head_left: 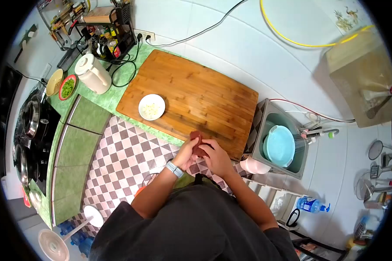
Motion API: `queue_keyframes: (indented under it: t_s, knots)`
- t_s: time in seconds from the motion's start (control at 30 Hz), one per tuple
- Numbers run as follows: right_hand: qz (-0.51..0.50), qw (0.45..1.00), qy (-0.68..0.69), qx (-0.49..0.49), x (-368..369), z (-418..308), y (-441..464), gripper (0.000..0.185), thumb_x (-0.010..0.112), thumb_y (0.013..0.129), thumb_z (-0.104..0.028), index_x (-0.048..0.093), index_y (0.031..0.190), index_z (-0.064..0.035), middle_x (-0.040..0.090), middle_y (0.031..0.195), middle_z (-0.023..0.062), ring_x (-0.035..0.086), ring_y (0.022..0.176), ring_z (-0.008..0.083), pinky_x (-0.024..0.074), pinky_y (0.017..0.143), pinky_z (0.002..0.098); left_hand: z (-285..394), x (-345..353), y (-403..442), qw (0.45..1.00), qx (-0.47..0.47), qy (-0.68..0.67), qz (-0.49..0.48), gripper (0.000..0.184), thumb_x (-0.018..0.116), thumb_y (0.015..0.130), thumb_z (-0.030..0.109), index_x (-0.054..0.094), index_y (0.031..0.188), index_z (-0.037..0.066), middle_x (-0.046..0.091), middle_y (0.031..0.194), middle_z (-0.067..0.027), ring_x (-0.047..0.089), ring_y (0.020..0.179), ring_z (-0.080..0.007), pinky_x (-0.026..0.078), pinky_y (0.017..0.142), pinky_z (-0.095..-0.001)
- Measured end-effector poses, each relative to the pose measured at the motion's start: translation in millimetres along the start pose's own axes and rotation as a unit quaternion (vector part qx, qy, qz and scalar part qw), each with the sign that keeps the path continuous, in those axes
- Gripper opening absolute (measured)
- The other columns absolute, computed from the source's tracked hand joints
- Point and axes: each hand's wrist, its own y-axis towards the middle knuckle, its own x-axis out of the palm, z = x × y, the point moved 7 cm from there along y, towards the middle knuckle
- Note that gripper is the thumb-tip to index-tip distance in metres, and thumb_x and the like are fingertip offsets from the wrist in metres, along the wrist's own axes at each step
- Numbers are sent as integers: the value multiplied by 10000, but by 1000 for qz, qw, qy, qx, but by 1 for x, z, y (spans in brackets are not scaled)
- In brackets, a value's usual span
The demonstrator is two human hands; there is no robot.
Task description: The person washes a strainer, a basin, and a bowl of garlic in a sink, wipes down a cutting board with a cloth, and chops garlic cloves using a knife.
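Observation:
Both hands are at the front edge of the wooden cutting board (196, 91), low in front of my body. Between them is a soft, reddish-brown piece (196, 136); I cannot tell whether it is meat or cloth. My left hand (185, 155), with a light watch on the wrist, is closed on its left side. My right hand (217, 159) grips its right side with bent fingers. A white bowl (152, 99) of chopped pale bits, perhaps garlic, stands on the board's left part, apart from both hands.
At right, a light-blue basin (278, 146) sits in the sink (297, 168). A cream kettle (92, 74), a red-rimmed dish of chopped greens (68, 88) and a yellow bowl (55, 82) stand on the left counter. Pans (30, 119) are on the stove. A black cord (196, 37) runs along the wall.

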Motion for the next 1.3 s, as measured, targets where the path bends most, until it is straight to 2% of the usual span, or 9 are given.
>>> queue_keyframes:
  t_s: [0.13,0.23,0.33,0.53,0.7,0.87,1.13,1.23,1.3]
  knots:
    - [-79,995,39,56,28,22,14,345,641,850,-85,616,1194,-71,573,1223,172,599,1092,371,492,930,431,23,-38,-42,989,-7,109,103,288,513,1035,243,590,1249,65,666,1125,-51,659,1032,-169,587,830,-309]
    - [22,995,82,49,26,47,33,336,631,853,-63,619,1188,-88,589,1177,182,591,1077,377,481,933,429,48,-80,-61,983,19,158,86,254,532,1023,234,614,1218,94,656,1102,-17,638,1032,-133,566,830,-287]
    - [131,987,75,63,6,58,62,404,598,835,43,633,1214,-93,585,1223,180,593,1046,381,481,916,424,74,-141,-88,971,62,145,179,232,553,983,196,637,1186,122,647,1075,7,620,1004,-114,529,851,-297]
    - [215,975,19,46,28,56,165,586,511,823,141,617,1330,-133,389,1530,183,431,1351,412,389,1117,448,70,-243,-161,943,49,122,305,226,583,958,206,645,1160,127,659,1015,20,608,955,-97,491,832,-295]
    - [-9,980,-128,153,129,127,221,605,571,956,-229,394,1534,-251,126,1670,41,133,1532,279,178,1251,422,37,-300,-217,924,-5,70,375,296,598,942,233,627,1209,107,654,1085,-22,614,1004,-153,510,845,-333]
    - [44,975,-190,108,111,164,237,570,521,997,-260,369,1542,-200,220,1646,79,175,1522,285,181,1241,463,16,-328,-259,891,-96,117,428,387,570,939,215,574,1287,46,636,1144,-89,619,1063,-228,521,905,-394]
    - [195,860,-351,314,-18,329,173,541,437,1027,-243,355,1532,-68,255,1622,164,232,1495,358,238,1207,481,38,-369,-280,857,-148,174,461,380,590,907,182,592,1262,47,659,1106,-94,653,998,-212,553,835,-356]
    - [319,842,-270,341,-57,357,97,506,430,1035,-288,433,1458,-11,390,1525,222,373,1392,412,302,1157,465,50,-376,-273,855,-152,186,459,378,599,906,194,598,1259,60,660,1102,-81,655,995,-207,557,844,-364]
    - [394,790,-100,459,-72,338,47,442,493,1009,-258,512,1365,4,472,1438,261,494,1273,443,377,1084,486,55,-375,-266,865,-125,183,451,380,602,910,207,596,1264,68,663,1104,-74,652,1007,-205,548,859,-368]
